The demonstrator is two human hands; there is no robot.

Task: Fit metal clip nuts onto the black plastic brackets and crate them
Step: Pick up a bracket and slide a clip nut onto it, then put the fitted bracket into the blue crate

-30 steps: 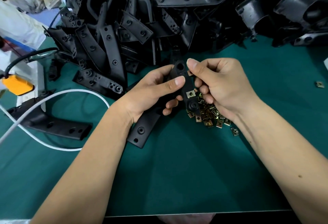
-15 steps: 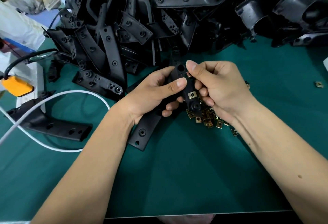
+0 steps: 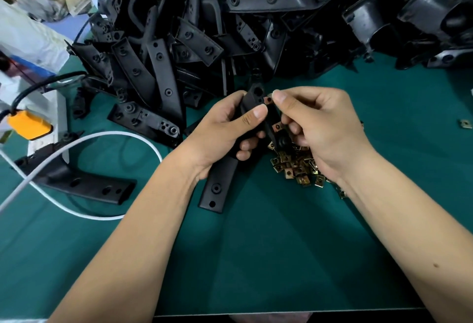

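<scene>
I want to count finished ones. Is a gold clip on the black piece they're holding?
Yes: one clip nut sits on the held bracket.

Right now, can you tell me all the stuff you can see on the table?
held bracket: one, black, gripped by the left hand, centre of the mat
clip nut at bracket top: one, brassy, pinched by right fingers
fitted clip nut: one, brassy, midway along the held bracket
loose clip nuts: a heap, brassy, under the right hand
stray clip nut: one, brassy, far right
bracket pile: many, black, back of the mat
single bracket: one, black, left
cable: one, white, left
mat: green
left hand: one
right hand: one
</scene>
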